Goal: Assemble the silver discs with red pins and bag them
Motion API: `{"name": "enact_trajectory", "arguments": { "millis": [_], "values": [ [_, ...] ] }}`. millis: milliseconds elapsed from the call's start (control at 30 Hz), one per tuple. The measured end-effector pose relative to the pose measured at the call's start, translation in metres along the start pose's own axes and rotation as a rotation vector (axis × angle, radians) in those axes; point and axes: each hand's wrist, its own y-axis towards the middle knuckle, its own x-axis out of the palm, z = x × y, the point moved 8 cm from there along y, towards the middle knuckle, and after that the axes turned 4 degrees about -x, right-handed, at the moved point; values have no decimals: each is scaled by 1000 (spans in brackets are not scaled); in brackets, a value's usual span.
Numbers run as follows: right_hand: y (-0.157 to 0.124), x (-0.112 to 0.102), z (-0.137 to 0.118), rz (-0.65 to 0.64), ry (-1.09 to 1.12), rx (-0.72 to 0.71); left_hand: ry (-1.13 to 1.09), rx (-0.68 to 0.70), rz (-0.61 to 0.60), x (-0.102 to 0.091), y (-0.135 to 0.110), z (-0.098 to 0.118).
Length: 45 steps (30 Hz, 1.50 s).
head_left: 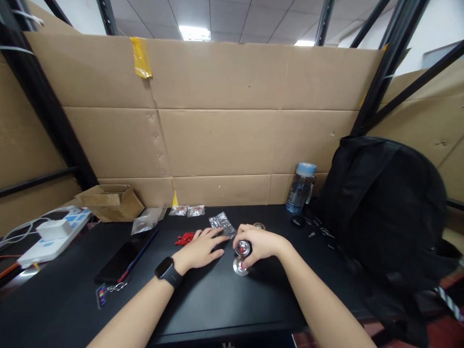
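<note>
My right hand [258, 243] is closed round a shiny metal knob [242, 249] that stands over a round metal base plate [239, 266] on the black table [217, 304]. My left hand [203, 247] lies flat on the table just left of the knob, fingers stretched out, holding nothing; a black watch [167, 272] is on its wrist. A small pile of red plastic pieces [184, 238] lies beside the left fingers. A clear plastic bag [222, 223] lies just beyond the fingertips.
A black phone [121, 261], a pen and a keyring [105, 292] lie at left. A small cardboard box [110, 202], a power strip [50, 239] and small bags [188, 210] sit farther back. A water bottle [301, 188] and a black backpack [384, 212] stand right. Cardboard walls surround the table.
</note>
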Motion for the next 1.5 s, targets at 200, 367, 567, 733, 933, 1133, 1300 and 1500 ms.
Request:
{"name": "enact_trajectory", "arguments": {
  "millis": [200,367,567,733,933,1133,1300,1500],
  "values": [
    [3,23,-12,-121,56,-61,-10,-7,0,5,3,-8],
    [7,15,-16,-27,10,-100,-31,7,13,4,3,-7],
    [-1,-18,1,257,-8,-3,-32,-1,-4,4,3,-6],
    [1,-9,14,187,-52,48,-28,-5,-23,5,3,-7],
    [4,-4,8,146,-132,76,-48,6,-12,5,3,-7],
    [1,-2,9,150,-293,171,-58,10,-6,6,4,-9],
    [0,2,14,126,-312,196,-57,9,-5,5,4,-9],
    [-1,5,4,83,-401,165,-53,5,-3,2,3,-6]
  ]
}}
